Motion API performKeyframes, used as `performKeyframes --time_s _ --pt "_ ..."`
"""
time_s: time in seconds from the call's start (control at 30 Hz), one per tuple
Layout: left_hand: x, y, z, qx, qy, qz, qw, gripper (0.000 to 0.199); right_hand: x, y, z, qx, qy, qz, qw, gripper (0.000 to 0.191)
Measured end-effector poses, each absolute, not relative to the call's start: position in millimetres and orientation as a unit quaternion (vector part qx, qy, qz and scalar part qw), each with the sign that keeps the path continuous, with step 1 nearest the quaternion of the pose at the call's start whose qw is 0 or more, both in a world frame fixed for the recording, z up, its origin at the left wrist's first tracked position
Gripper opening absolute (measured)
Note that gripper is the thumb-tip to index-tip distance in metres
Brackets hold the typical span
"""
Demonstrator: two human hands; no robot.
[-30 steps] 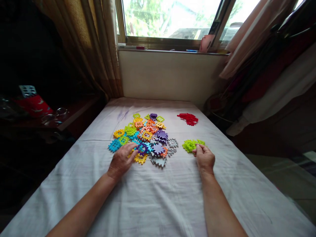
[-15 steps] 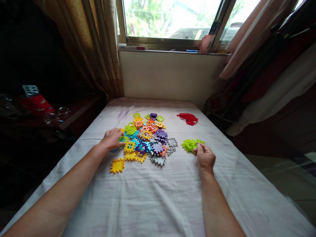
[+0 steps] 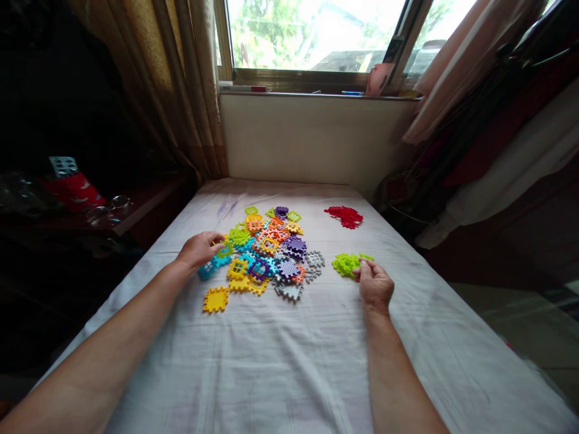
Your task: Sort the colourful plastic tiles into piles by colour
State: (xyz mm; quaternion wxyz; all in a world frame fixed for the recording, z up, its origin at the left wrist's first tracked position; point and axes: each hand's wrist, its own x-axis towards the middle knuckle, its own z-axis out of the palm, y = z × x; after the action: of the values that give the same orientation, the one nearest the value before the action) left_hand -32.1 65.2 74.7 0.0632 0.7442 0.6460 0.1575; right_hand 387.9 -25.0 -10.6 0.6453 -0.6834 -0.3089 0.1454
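Observation:
A heap of notched interlocking plastic tiles (image 3: 266, 246) in mixed colours lies mid-bed. At its left edge is my left hand (image 3: 199, 249), fingers curled and pressed together, with a bit of yellow showing by the fingertips; what they grip is mostly hidden. Blue tiles (image 3: 207, 269) lie just below those fingers, and a green tile (image 3: 225, 249) lies to their right. My right hand (image 3: 376, 286) is closed in a pinch at the right side of a lime-green tile pile (image 3: 346, 265), a lime-green tile at its fingertips. One yellow tile (image 3: 216, 299) lies apart, nearest me.
A red tile pile (image 3: 345, 216) lies at the far right of the sheet-covered bed (image 3: 289, 361). Glasses (image 3: 108, 209) and a red pouch (image 3: 75, 191) rest on a dark side table at left. Clothes (image 3: 493, 138) hang at right; a window is ahead.
My left hand has drawn slightly left and its fingers have curled in, uncovering blue tiles at the heap's edge. My right hand stays at the lime-green pile.

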Motion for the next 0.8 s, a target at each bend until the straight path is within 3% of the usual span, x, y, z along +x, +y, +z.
performKeyframes --time_s 0.13,0.27,0.5,0.67,0.8 --pt "-10.5 50.4 80.8 0.72 0.64 0.263 0.057 0.029 381.7 -24.9 -6.2 -0.676 -0.315 0.15 0.65 0.051" --pt "48.3 12.5 62.1 0.753 0.471 0.445 0.11 0.019 361.1 -30.2 9.3 -0.623 -0.372 0.24 0.645 0.051" --pt "123.9 -26.9 27.7 0.804 0.352 0.468 0.1 0.012 316.6 -47.2 32.2 -0.456 -0.513 0.534 0.494 0.053" --pt "131.2 -24.9 23.2 0.813 0.349 0.459 0.088 0.014 309.1 -47.2 31.7 -0.45 -0.494 0.551 0.5 0.042" --pt "126.4 -23.4 22.6 0.827 0.353 0.432 0.061 0.023 325.8 -38.6 25.1 -0.502 -0.46 0.462 0.568 0.039"
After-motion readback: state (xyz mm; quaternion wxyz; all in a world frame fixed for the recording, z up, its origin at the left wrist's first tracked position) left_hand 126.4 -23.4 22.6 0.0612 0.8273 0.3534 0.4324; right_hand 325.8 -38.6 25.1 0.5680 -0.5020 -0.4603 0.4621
